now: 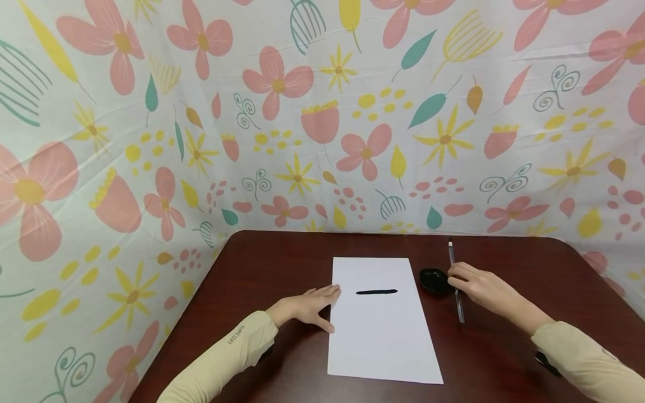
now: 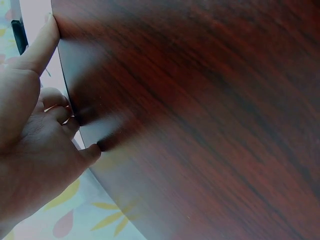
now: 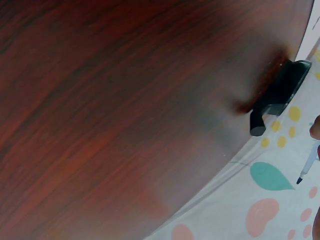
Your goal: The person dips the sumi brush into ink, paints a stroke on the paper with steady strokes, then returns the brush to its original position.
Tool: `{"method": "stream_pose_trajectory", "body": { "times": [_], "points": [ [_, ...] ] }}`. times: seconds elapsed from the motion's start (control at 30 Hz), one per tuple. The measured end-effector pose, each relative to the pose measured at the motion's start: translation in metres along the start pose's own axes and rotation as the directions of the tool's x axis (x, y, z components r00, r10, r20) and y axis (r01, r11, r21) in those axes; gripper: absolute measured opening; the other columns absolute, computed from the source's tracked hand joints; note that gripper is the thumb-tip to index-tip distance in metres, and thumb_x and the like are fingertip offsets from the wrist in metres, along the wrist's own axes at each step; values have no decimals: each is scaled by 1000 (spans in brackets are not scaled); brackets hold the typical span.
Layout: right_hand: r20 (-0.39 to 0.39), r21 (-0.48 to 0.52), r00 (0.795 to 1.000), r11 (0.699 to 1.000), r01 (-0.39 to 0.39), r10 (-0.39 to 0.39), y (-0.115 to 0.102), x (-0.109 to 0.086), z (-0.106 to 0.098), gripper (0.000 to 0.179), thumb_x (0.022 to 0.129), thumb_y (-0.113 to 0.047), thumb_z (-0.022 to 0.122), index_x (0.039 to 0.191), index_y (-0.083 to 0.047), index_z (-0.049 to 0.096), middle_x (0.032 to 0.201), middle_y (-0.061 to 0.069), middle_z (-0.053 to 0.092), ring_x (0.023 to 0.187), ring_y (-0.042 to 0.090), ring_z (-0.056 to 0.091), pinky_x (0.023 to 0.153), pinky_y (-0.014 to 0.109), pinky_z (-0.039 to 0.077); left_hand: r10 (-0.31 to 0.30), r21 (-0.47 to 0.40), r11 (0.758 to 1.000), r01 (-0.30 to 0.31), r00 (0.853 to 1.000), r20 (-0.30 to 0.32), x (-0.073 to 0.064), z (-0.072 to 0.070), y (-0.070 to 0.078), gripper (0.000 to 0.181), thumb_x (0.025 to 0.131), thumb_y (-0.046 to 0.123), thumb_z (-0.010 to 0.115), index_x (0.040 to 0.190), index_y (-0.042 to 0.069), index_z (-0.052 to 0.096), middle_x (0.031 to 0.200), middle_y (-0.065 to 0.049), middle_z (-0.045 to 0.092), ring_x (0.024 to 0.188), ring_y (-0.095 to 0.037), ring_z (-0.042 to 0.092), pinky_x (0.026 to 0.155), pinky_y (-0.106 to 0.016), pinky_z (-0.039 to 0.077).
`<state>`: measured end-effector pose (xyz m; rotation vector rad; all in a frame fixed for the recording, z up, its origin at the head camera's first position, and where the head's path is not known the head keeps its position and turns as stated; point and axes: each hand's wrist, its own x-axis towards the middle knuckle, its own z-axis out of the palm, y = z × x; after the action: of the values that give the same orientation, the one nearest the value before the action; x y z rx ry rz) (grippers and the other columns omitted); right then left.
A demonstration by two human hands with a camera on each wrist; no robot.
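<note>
A white sheet of paper (image 1: 380, 341) lies on the table, with one short thick black stroke (image 1: 377, 291) across its upper part. My left hand (image 1: 314, 308) rests at the sheet's left edge, fingers and thumb spread; the left wrist view shows this hand (image 2: 30, 120) from the thumb side. Right of the sheet, my right hand (image 1: 476, 282) pinches a thin brush (image 1: 459, 305) with a clear barrel. Its dark tip points away from me, and the right wrist view catches the brush (image 3: 308, 162) near the frame's edge. Close by those fingers sits a black ink dish (image 1: 434, 281).
The dark red-brown wooden table (image 1: 282, 254) has rounded far corners. Behind it and along the left side hangs a white cloth (image 1: 322, 151) printed with flowers and leaves. In the right wrist view, a short black stub (image 3: 257, 122) juts from the dish.
</note>
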<state>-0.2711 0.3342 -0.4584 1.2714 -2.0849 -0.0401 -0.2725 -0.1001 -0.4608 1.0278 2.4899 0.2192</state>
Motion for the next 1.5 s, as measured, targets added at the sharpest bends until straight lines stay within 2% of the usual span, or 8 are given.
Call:
{"method": "stream_pose_trajectory", "body": {
  "times": [0.57, 0.8, 1.03, 1.3, 1.5],
  "points": [
    [21, -6, 1000, 1000, 22, -22, 0, -19, -1, 56, 96, -14, 9, 88, -7, 64, 93, 7, 60, 91, 20, 53, 58, 27, 47, -7, 7, 1000, 7, 1000, 0, 1, 1, -2, 96, 80, 51, 62, 148, 10, 10, 156, -4, 3, 144, -18, 3, 113, -49, 15],
    [45, -16, 999, 1000, 27, -26, -2, -22, -4, 60, 100, -18, 8, 88, -8, 65, 92, 7, 61, 90, 18, 53, 58, 25, 48, 1, 12, 1000, -1, 1000, -6, 2, 0, -2, 96, 80, 52, 62, 148, 9, 9, 156, -5, 3, 144, -18, 4, 113, -49, 15],
    [43, 6, 998, 999, 53, -53, -3, -26, -1, 59, 99, -16, 8, 88, -10, 65, 91, 4, 59, 87, 16, 51, 56, 22, 45, 0, 5, 1000, 0, 1000, 3, 2, 1, -4, 96, 80, 53, 61, 148, 10, 9, 156, -4, 2, 144, -18, 3, 113, -49, 15],
    [77, 4, 996, 999, 43, -43, -6, -32, -4, 63, 99, -20, 6, 89, -9, 67, 92, 4, 60, 88, 15, 50, 56, 22, 46, 6, 6, 1000, -6, 1000, 4, 2, 2, -4, 96, 80, 53, 61, 148, 10, 8, 156, -5, 2, 144, -19, 3, 113, -49, 15],
    [79, 12, 995, 998, 67, -68, -10, -35, -3, 63, 100, -15, 7, 88, -10, 68, 92, 3, 60, 89, 16, 52, 57, 23, 46, -4, 2, 1000, 4, 1000, 2, 4, 3, -3, 97, 80, 53, 61, 148, 10, 9, 156, -4, 2, 144, -18, 2, 113, -49, 14]
  ]
}}
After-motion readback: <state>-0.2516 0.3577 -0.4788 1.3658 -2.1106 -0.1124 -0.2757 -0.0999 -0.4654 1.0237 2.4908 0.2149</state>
